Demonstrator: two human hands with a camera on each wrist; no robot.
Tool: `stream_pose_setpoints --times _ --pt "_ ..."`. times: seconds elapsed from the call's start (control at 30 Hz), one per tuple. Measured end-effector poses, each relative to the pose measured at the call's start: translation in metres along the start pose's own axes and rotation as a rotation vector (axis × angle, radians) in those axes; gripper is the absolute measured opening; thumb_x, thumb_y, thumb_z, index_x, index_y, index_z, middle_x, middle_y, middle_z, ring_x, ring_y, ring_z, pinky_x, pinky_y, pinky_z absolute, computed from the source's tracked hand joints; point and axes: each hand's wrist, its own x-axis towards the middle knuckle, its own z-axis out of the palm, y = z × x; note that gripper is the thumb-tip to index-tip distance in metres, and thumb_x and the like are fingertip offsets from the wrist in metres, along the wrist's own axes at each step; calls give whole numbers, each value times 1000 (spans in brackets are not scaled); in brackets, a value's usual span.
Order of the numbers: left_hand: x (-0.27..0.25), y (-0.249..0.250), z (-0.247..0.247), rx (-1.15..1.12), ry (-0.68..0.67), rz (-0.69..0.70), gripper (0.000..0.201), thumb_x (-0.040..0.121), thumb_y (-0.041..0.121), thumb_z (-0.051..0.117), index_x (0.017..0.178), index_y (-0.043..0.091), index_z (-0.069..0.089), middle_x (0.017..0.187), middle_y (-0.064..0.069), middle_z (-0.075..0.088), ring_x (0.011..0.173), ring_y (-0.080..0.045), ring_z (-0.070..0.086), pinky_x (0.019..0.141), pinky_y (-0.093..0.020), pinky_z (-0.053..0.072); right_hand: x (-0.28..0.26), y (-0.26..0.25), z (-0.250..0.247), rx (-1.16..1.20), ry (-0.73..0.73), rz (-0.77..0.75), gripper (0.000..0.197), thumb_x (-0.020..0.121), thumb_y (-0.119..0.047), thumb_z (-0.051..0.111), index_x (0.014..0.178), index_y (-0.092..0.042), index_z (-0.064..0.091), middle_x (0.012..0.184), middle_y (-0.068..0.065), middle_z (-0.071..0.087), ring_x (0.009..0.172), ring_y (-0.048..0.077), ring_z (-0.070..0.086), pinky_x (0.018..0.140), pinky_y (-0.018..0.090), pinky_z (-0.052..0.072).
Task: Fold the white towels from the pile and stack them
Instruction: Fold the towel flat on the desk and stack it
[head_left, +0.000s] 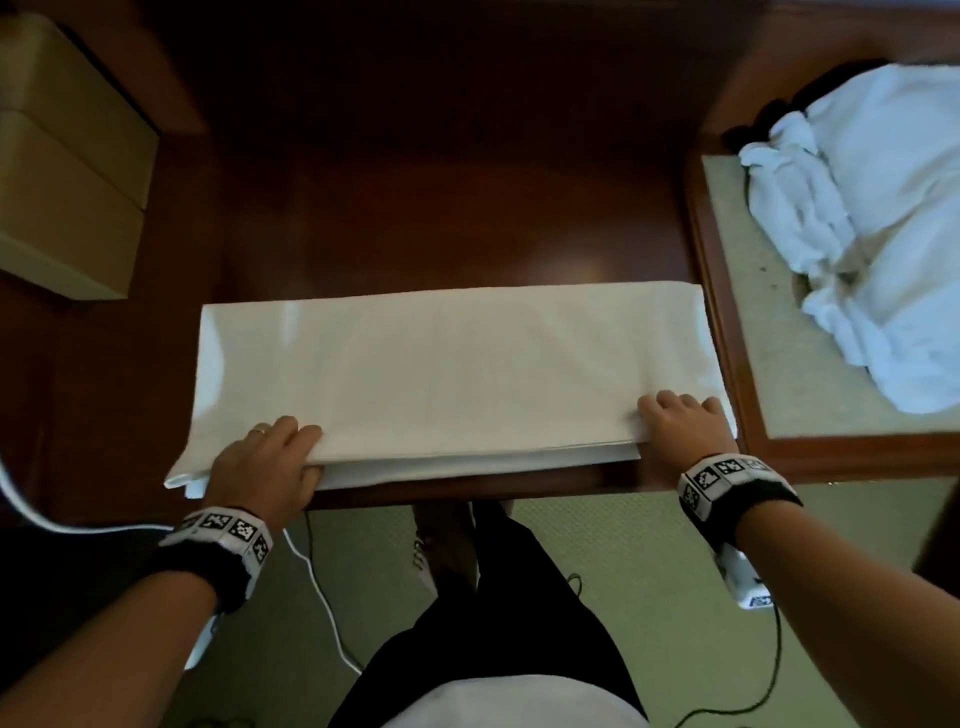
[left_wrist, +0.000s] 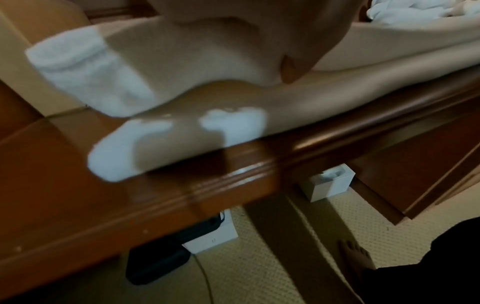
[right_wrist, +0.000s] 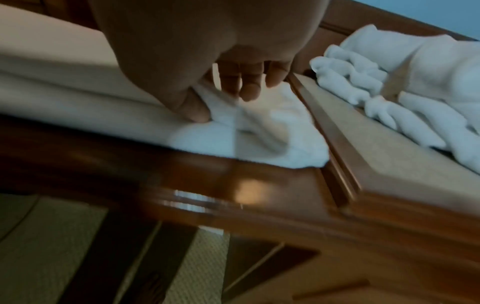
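Nearest the body, the left hand (head_left: 262, 465) grips the near-left end of the towel (head_left: 447, 358), fingers curled over the top layer and thumb tucked beneath it; the right hand (head_left: 683, 421) pinches the near-right corner, thumb against bunched cloth in the right wrist view, fingers bent down onto it; both hands sit at the front edge of the dark wooden table (head_left: 415, 208). The towel lies along that edge as a long flat band, already doubled lengthwise, two layers showing at the near edge; by the look of it, a first fold is done and the crosswise folds are left. Further right, the pile of white towels (head_left: 878, 228) sits crumpled on a side surface (head_left: 769, 364), still to be folded; no finished stack shows anywhere. Far left stands a tan box (head_left: 67, 166).
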Motion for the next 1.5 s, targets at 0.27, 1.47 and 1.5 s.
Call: stream_pose_setpoints --times 0.27,1.47,1.5 --pt "-2 18 25 -1 -127 -73 78 80 23 74 151 24 42 155 -18 36 133 -49 40 95 -62 48 -13 9 33 142 -13 10 72 84 1 54 150 -15 29 158 22 22 142 47 26 106 57 38" --pt "61 21 -2 -326 20 -118 79 85 60 29 145 14 51 159 -13 35 142 -35 38 114 -52 34 39 -125 -28 249 180 -323 53 94 -44 44 140 -18 45 151 15 39 131 39 41 98 53 46" --pt "70 35 -2 -296 -36 -67 81 86 63 23 153 20 38 164 -10 24 148 -32 28 118 -51 27 40 -133 -24 216 115 -303 60 97 -49 40 150 -23 29 160 14 21 143 39 26 108 55 36"
